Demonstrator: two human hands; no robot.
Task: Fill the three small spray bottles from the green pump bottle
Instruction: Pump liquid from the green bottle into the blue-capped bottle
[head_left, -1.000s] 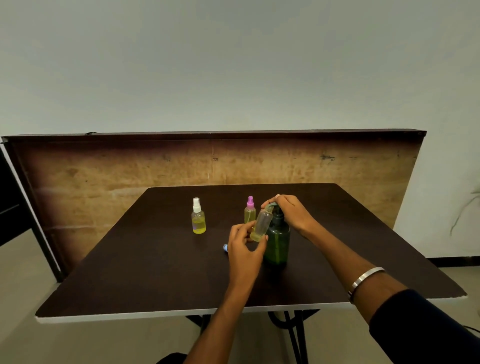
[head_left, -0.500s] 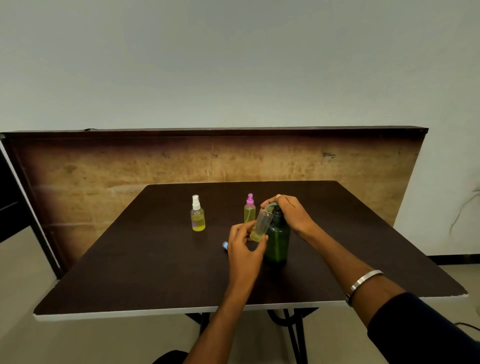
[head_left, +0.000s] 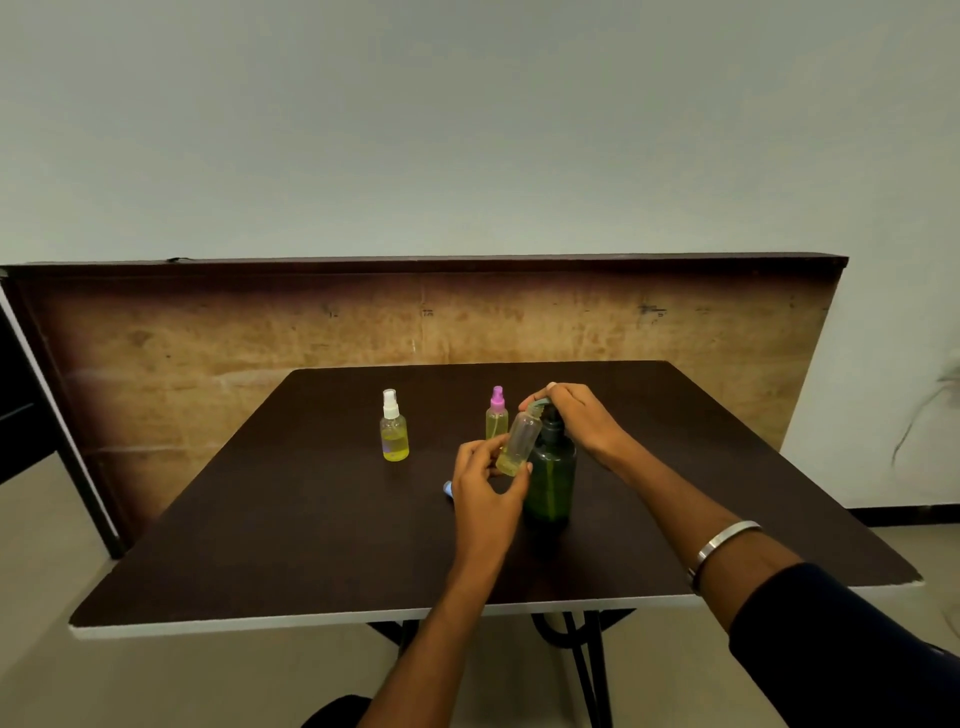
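A dark green pump bottle (head_left: 551, 480) stands upright near the middle of the dark table (head_left: 291, 519). My right hand (head_left: 576, 415) rests on its pump head, fingers curled over the nozzle. My left hand (head_left: 485, 488) holds a clear capless spray bottle (head_left: 519, 441), tilted with its mouth up at the nozzle; a little yellow liquid lies in its bottom. A pink-capped spray bottle (head_left: 496, 415) stands just behind it. Further left stands a white-capped spray bottle (head_left: 394, 428), about half full of yellow liquid. A small blue cap (head_left: 448, 488) peeks out beside my left hand.
A wooden board (head_left: 208, 332) stands upright along the table's far edge, with a pale wall behind it. The table's white front edge (head_left: 260, 621) is close to me, with black legs underneath.
The hands and bottles hold almost the same pose throughout. The view has shifted slightly, nothing else visibly moved.
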